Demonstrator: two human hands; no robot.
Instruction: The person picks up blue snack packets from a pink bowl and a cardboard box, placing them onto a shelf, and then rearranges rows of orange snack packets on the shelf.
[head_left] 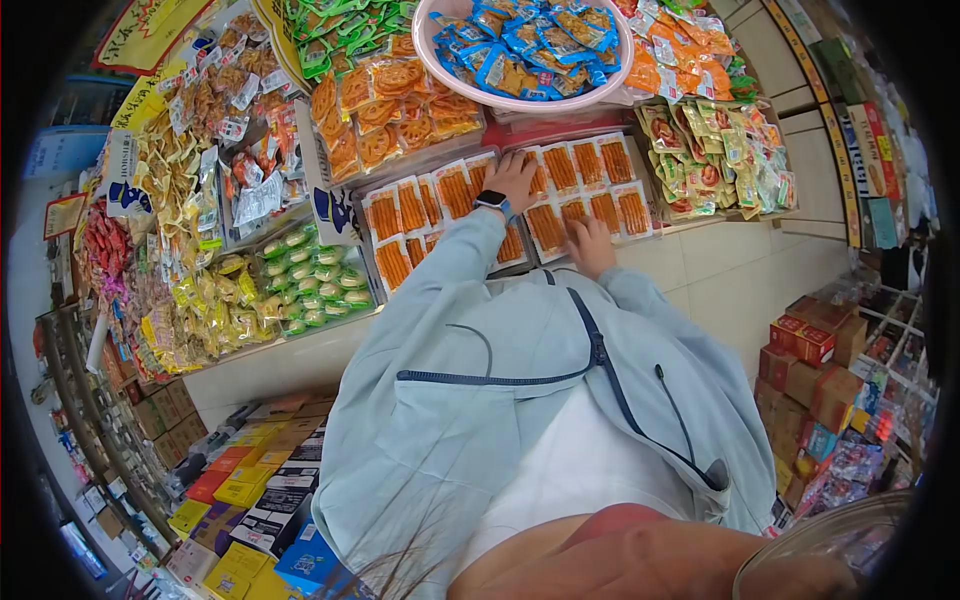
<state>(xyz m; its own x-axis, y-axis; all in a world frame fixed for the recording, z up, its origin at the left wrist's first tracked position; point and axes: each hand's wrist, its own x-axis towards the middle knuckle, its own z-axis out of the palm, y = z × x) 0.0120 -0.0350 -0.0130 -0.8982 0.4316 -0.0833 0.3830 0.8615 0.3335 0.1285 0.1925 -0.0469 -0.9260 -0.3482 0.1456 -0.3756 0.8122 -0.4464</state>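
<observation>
My left hand, with a dark smartwatch on its wrist, lies over the middle of the flat packets of orange-brown snack sticks, fingers extended and touching the packets near the divider. To its right, my right hand rests on the lower edge of the right-hand group of packets, fingers apart on the wrapping. No packet is lifted by either hand. The left-hand group of packets lies in rows in a clear tray, partly behind my left sleeve.
A pink basin of blue packets stands behind the trays. Green-wrapped snacks and hanging-style packets lie left, beige-green packets right. Cartons are stacked low right, and coloured boxes low left.
</observation>
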